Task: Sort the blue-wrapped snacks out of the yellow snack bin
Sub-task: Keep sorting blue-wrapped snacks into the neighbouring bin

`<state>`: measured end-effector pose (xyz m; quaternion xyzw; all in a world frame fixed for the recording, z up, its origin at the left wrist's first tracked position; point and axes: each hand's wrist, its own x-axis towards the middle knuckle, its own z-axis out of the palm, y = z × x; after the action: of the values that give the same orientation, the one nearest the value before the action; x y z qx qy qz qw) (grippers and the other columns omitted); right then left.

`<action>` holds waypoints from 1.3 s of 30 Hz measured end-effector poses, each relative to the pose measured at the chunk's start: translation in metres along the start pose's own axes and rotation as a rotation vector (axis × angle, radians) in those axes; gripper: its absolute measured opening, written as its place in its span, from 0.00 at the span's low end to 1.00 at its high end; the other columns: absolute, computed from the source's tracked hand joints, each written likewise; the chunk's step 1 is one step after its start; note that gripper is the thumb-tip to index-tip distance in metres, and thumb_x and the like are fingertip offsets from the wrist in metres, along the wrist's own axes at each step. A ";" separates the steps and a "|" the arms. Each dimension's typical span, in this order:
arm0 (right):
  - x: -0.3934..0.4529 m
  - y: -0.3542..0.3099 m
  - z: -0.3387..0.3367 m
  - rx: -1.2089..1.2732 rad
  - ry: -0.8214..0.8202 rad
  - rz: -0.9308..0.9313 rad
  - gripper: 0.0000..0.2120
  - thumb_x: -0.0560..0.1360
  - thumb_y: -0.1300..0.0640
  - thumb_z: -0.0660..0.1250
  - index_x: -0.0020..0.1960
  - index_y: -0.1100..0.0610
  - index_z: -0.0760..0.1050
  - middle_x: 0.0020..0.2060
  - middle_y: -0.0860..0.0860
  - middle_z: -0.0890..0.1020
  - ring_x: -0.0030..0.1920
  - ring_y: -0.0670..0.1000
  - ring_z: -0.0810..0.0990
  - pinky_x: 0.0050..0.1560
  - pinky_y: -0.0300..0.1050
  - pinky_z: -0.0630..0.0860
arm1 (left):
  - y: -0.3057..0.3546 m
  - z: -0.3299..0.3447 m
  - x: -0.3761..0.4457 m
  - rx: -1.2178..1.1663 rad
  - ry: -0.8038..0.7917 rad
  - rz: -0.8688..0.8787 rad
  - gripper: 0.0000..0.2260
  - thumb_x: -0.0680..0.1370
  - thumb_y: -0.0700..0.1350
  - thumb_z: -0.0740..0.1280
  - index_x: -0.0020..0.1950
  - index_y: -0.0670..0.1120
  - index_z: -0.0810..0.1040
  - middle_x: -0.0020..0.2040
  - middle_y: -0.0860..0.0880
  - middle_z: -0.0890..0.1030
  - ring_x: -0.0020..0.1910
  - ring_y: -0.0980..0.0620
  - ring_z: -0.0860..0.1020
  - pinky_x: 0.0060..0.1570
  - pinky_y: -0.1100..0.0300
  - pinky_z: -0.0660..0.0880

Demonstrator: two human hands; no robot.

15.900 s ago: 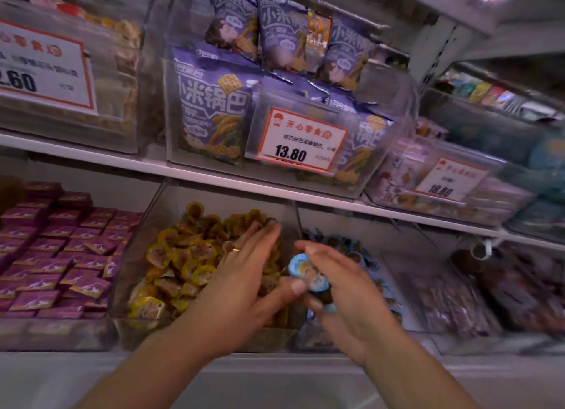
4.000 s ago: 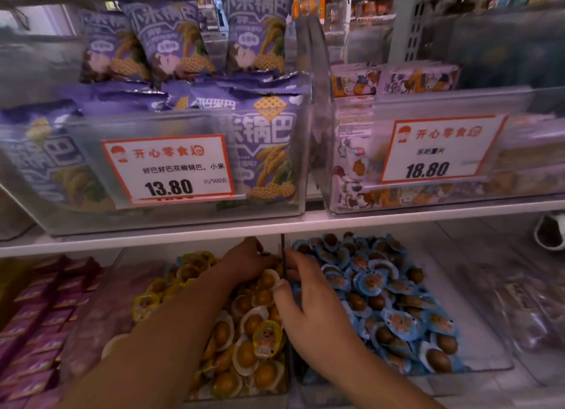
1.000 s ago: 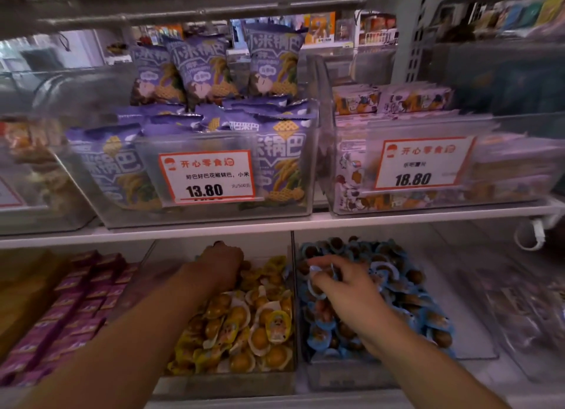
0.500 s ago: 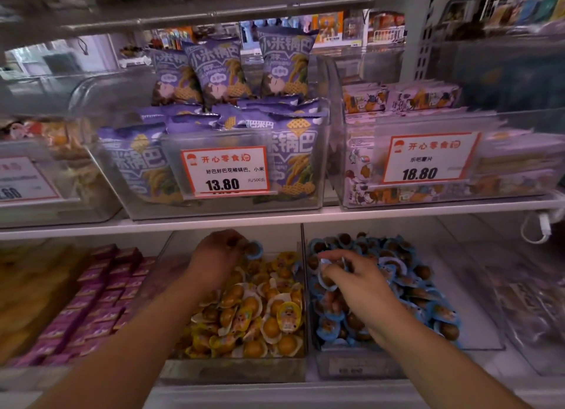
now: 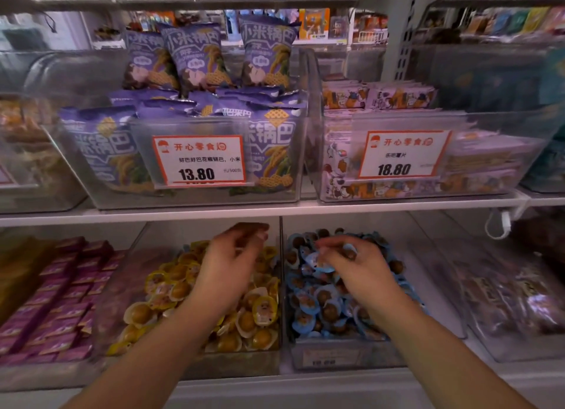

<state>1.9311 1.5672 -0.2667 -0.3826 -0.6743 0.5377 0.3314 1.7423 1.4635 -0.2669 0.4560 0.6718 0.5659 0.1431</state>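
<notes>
The clear yellow snack bin (image 5: 232, 364) sits on the lower shelf, filled with yellow-wrapped snacks (image 5: 263, 311). My left hand (image 5: 229, 261) hovers over its back right corner by the divider. Its fingers are curled in a pinch and blurred, with only a pale bit of the blue-wrapped snack (image 5: 262, 236) showing at their tips. To the right stands the blue snack bin (image 5: 345, 355), holding several blue-wrapped pieces (image 5: 305, 306). Over that pile my right hand (image 5: 357, 268) holds blue-wrapped snacks (image 5: 316, 262) in its curled fingers.
A white shelf board (image 5: 275, 209) runs just above both hands and carries a bin of purple bags (image 5: 195, 160) and a bin of pink packets (image 5: 403, 154). Purple bars (image 5: 61, 301) lie in the left bin. A clear bin of dark packets (image 5: 513, 301) stands on the right.
My left hand, pinching a blue-wrapped snack at the back of the yellow bin, has moved right toward the divider. My right hand has stayed over the blue pile with its snacks.
</notes>
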 end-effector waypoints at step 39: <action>-0.004 0.027 0.071 -0.472 -0.259 -0.311 0.29 0.68 0.42 0.58 0.68 0.31 0.60 0.68 0.33 0.54 0.60 0.27 0.64 0.53 0.21 0.63 | -0.117 0.001 0.112 1.352 -0.794 0.046 0.22 0.79 0.58 0.58 0.72 0.54 0.70 0.69 0.45 0.72 0.67 0.42 0.68 0.65 0.43 0.63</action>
<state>1.8766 1.5338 -0.3074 -0.2697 -0.8675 0.3535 0.2230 1.6293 1.5576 -0.3354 0.6260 0.7596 -0.1686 0.0522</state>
